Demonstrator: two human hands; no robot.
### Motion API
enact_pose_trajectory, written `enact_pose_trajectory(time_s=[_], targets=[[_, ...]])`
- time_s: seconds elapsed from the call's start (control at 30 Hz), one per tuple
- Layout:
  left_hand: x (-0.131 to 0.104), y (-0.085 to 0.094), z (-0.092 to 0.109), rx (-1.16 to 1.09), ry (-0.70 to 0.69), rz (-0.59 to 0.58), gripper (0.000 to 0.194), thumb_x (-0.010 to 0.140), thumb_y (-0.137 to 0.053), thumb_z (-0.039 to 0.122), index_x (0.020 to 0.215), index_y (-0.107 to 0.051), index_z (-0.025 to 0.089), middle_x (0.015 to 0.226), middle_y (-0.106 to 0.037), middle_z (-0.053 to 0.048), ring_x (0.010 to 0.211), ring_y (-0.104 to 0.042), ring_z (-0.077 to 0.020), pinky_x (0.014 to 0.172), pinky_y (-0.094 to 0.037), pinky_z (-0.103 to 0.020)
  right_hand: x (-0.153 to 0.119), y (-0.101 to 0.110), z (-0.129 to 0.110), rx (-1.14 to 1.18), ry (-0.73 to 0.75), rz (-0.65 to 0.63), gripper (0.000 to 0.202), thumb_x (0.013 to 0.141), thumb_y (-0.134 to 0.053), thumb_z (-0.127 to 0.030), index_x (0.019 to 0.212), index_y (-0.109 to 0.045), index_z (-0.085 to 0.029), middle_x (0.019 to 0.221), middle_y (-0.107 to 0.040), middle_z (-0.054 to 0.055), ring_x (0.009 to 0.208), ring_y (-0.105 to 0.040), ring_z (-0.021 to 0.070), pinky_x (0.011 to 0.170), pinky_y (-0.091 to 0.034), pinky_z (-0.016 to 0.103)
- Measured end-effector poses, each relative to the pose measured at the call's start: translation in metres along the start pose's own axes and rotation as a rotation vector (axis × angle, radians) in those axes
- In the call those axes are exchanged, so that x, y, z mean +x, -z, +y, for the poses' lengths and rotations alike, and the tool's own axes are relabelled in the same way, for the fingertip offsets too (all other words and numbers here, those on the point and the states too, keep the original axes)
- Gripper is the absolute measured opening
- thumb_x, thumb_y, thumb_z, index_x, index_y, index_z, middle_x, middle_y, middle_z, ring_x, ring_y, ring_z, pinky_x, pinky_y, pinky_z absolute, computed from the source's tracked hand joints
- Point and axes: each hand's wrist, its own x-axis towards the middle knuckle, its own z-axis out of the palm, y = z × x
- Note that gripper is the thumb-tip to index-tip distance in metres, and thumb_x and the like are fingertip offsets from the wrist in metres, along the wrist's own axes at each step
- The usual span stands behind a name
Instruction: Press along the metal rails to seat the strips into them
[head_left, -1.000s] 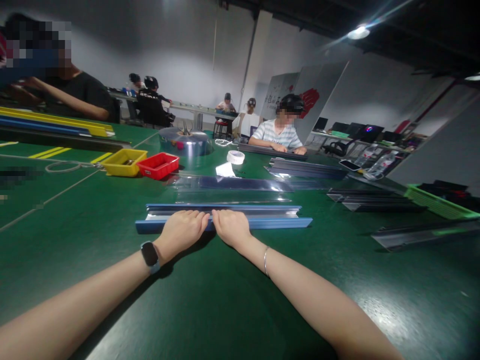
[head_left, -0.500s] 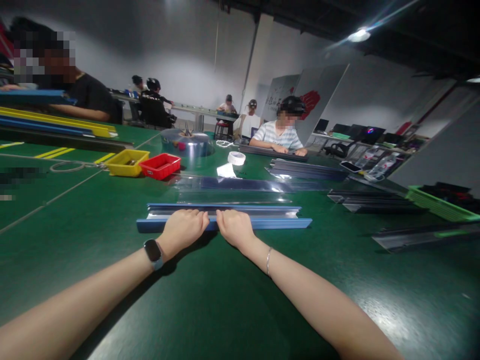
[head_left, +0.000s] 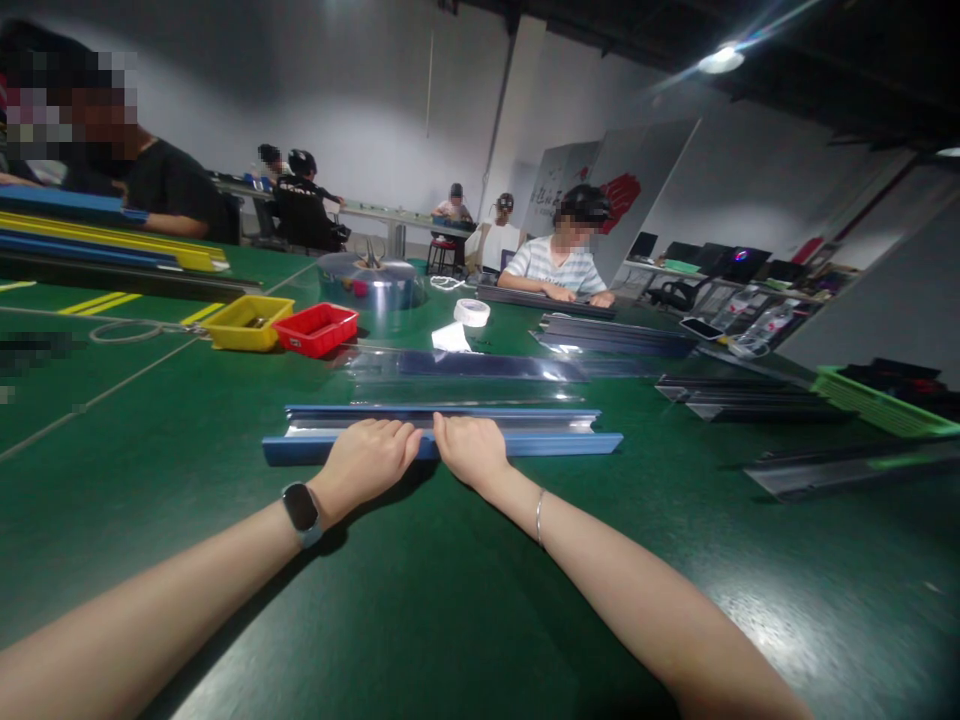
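A long blue metal profile [head_left: 562,444] with a silvery inner channel lies crosswise on the green table [head_left: 420,600]. Around its near edge, left of the middle, the fingers of my left hand [head_left: 371,455] are curled. My right hand [head_left: 472,450] grips the same edge close beside it, the two thumbs nearly meeting. Both sets of fingertips are hidden inside the channel. Just beyond the profile lie strips of clear plastic film [head_left: 480,380].
Yellow [head_left: 251,325] and red [head_left: 319,330] bins stand at left, near a large film roll [head_left: 371,280]. A tape roll [head_left: 471,313] sits beyond the film. Dark profiles [head_left: 750,400] and a green basket [head_left: 870,400] lie at right. A co-worker [head_left: 559,255] sits opposite.
Both hands keep their grip on the blue profile. Its left end has shifted slightly left in view, and the camera view has moved a little.
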Motion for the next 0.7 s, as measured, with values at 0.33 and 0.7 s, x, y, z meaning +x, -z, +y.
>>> enact_pose_trajectory(time_s=[0.33, 0.7], targets=[[0.0038, -0.0009, -0.0013, 0.01, 0.034, -0.026, 0.038, 0.087, -0.031, 0.032, 0.068, -0.059, 0.015, 0.059, -0.059, -0.007, 0.06, -0.056, -0.0177, 0.054, -0.037, -0.029, -0.0039, 0.0006, -0.0011, -0.012, 0.007, 0.029, 0.045, 0.091, -0.025, -0.03, 0.065, -0.058, -0.015, 0.059, -0.062, 0.005, 0.054, -0.056, 0.0115, 0.049, -0.027, 0.023], [-0.0004, 0.0002, -0.0062, 0.075, 0.048, -0.031, 0.041, 0.087, -0.03, 0.031, 0.064, -0.059, 0.014, 0.055, -0.059, -0.007, 0.054, -0.056, -0.0168, 0.049, -0.033, -0.027, -0.0046, 0.0002, -0.0014, -0.013, -0.017, 0.035, 0.046, 0.091, -0.026, -0.029, 0.063, -0.058, -0.014, 0.058, -0.063, 0.005, 0.052, -0.056, 0.0112, 0.049, -0.027, 0.023]])
